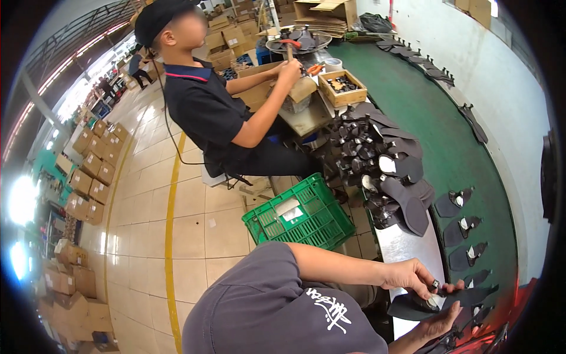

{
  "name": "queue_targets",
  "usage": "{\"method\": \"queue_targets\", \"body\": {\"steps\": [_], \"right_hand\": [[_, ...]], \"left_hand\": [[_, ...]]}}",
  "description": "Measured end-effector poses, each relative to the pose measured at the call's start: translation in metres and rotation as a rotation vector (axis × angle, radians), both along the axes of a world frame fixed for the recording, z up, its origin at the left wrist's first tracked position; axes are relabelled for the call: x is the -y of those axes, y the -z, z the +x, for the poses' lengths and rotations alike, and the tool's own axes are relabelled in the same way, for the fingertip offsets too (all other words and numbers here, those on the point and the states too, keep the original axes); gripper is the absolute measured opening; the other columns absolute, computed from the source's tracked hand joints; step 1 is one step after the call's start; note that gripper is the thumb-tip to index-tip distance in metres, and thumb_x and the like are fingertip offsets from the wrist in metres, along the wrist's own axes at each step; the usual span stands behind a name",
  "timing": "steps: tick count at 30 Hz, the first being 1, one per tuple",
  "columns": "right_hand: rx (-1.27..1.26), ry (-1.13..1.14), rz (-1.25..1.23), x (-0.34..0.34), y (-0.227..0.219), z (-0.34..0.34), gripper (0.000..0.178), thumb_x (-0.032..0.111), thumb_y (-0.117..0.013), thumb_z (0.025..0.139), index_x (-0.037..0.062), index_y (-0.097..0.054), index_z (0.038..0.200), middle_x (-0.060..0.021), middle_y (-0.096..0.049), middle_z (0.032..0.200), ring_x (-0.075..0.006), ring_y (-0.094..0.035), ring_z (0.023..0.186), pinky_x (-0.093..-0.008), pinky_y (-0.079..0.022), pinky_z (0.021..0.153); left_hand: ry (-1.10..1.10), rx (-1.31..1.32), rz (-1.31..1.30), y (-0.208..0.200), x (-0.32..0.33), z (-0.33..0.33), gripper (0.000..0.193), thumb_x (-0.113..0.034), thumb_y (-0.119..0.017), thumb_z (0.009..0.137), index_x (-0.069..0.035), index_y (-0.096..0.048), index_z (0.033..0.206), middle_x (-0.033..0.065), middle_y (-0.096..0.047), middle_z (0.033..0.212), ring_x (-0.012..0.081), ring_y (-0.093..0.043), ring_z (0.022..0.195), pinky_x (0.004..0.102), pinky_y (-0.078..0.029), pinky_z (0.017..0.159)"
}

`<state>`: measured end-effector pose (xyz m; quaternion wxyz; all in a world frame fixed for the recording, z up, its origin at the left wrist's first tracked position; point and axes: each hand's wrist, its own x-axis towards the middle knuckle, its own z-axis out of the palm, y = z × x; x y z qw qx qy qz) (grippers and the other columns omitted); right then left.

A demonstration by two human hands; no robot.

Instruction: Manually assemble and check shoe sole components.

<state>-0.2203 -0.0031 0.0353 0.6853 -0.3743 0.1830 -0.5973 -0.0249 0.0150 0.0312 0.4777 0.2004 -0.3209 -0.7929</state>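
Note:
My left hand (413,278) reaches over the metal bench top, its fingers closed on the upper side of a flat dark grey, sole-shaped shoe piece (407,308). A pale patch and a small shiny black part show at the fingertips. From below, my right hand (439,324) supports the same piece, with thumb and fingers wrapped round its edge. Similar dark shoe pieces with white patches (461,229) lie in a row on the green belt just beyond my hands. Further up the bench is a heap of dark shoe pieces (404,203) with shiny black parts.
A person in a dark shirt (197,100) sits at the bench holding a red-headed hammer (289,47). Near them is a wooden box (342,88) of small black parts. A green crate (300,215) stands on the tiled floor. Cardboard boxes (91,165) are stacked at left.

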Motion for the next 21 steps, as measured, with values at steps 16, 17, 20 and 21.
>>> {"method": "queue_targets", "body": {"steps": [16,17,20,21], "right_hand": [[-0.953,0.254,-0.113,-0.017,-0.017,-0.006,0.056,0.017,-0.061,0.091,0.0068,-0.038,0.142,-0.0131,-0.061,0.099,-0.0209,-0.057,0.084,-0.0327,-0.047,0.075],[-0.999,0.219,-0.155,-0.023,-0.034,0.003,0.047,0.017,-0.060,0.092,0.0042,-0.043,0.134,-0.0123,-0.061,0.097,-0.0199,-0.056,0.084,-0.0312,-0.047,0.074],[-0.894,0.221,-0.215,-0.027,-0.019,0.012,0.050,0.000,-0.051,0.086,-0.0001,-0.046,0.136,-0.0066,-0.056,0.104,-0.0085,-0.047,0.079,-0.0188,-0.038,0.071],[-0.901,0.227,-0.170,-0.025,-0.008,0.006,0.057,-0.004,-0.050,0.083,-0.0017,-0.044,0.139,-0.0080,-0.058,0.106,-0.0112,-0.053,0.090,-0.0213,-0.042,0.079]], "left_hand": [[-0.167,0.006,-0.031,-0.008,-0.001,0.034,0.032,-0.006,-0.071,0.080,-0.007,-0.067,0.112,-0.0009,-0.068,0.094,0.0057,-0.065,0.079,0.0212,-0.055,0.062],[-0.180,0.041,-0.039,-0.009,-0.002,0.036,0.034,-0.005,-0.071,0.079,-0.005,-0.067,0.112,0.0006,-0.068,0.094,0.0064,-0.064,0.080,0.0218,-0.054,0.067],[-0.209,0.140,-0.168,-0.003,0.001,0.044,0.036,-0.004,-0.071,0.077,-0.004,-0.066,0.113,0.0023,-0.067,0.098,0.0075,-0.062,0.085,0.0227,-0.052,0.073],[-0.240,0.157,-0.225,0.006,0.005,0.047,0.038,-0.003,-0.071,0.076,-0.004,-0.066,0.114,0.0034,-0.067,0.103,0.0085,-0.060,0.091,0.0239,-0.050,0.076]]}}
